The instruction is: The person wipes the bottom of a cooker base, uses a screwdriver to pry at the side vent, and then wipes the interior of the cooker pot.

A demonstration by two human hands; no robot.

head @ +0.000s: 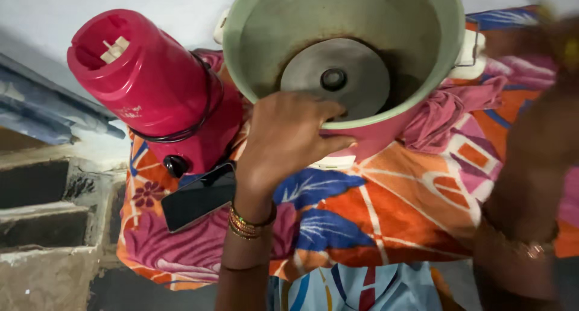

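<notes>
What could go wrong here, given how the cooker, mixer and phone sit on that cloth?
1. The rice cooker body is tipped toward the camera and steadied only by the left hand on its rim; it might roll if released.
2. The red mixer base leans tilted on the patterned cloth, so it may topple.
3. The phone lies right under the mixer near the cloth's edge and could get knocked off.
The right hand is too blurred to judge.

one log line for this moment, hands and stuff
left hand grips cooker rim | right hand blurred, raised | phone by mixer
</notes>
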